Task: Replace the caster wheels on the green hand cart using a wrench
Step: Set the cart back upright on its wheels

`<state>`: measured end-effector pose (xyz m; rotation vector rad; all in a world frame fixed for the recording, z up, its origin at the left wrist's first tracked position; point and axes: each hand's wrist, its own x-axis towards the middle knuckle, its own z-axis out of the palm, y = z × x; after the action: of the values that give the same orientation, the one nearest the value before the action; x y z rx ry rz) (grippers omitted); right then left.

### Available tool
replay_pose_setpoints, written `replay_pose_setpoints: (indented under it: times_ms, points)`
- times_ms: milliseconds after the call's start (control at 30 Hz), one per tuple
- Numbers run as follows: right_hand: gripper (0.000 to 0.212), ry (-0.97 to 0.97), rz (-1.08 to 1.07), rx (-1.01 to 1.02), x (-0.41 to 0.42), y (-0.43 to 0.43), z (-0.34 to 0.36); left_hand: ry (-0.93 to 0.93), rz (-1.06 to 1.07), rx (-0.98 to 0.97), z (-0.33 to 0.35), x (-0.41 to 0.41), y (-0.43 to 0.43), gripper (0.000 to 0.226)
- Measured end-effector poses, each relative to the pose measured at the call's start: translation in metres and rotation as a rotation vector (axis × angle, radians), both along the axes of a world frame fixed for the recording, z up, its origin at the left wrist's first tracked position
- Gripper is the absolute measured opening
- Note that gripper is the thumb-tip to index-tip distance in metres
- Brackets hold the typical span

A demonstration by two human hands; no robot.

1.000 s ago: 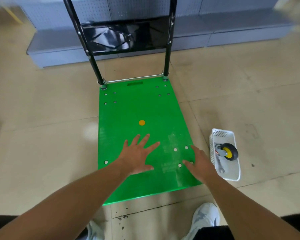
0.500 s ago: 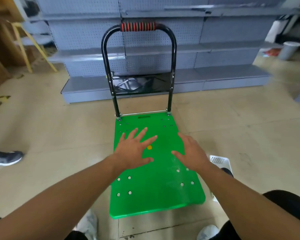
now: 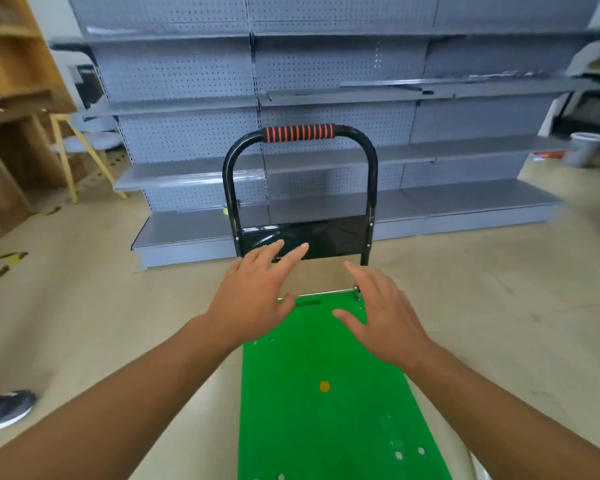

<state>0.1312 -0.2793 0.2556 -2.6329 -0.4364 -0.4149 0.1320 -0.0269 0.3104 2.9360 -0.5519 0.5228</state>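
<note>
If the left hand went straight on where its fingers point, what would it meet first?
Probably the glossy black panel low on the black tubular handle; the left hand seems short of it, depth unclear.

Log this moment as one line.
green plastic hand cart: deck up, black tubular handle raised | left hand: open, empty | right hand: open, empty

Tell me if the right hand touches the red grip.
Apart. Head view: right hand is down by the deck, red grip high above, shelving showing between them.
</note>
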Motion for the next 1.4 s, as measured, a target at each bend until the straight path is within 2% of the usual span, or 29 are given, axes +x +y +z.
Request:
replay_pose_setpoints:
  times_ms: [167, 300, 467, 767, 1033, 1200, 1400]
  points:
    - [0.081, -0.012, -0.008, 0.029, 0.091, 0.009, 0.048, 0.004, -0.002, -0.041, 0.04, 0.103, 0.008, 0.077]
    - [0.08, 0.006, 0.0, 0.034, 0.137, 0.013, 0.114, 0.021, -0.018, -0.078, 0.097, 0.141, 0.005, 0.078]
    - [0.08, 0.012, 0.03, 0.028, 0.163, 0.021, 0.218, 0.057, -0.044, -0.086, 0.197, 0.155, 0.002, 0.078]
    - [0.071, 0.108, 0.054, 0.0, 0.179, 0.037, 0.455, 0.119, -0.032, -0.155, 0.424, 0.169, 0.008, 0.076]
    - [0.07, 0.04, 0.017, -0.016, 0.167, 0.071, 0.618, 0.06, -0.045, -0.138, 0.575, 0.157, 0.045, 0.073]
    - [0.071, -0.048, -0.019, 0.021, 0.143, 0.102, 0.664, 0.02, -0.073, -0.201, 0.623, 0.133, 0.084, 0.072]
    - [0.071, -0.074, -0.089, 0.054, 0.111, 0.138, 0.662, 0.022, -0.104, -0.199, 0.627, 0.111, 0.138, 0.072]
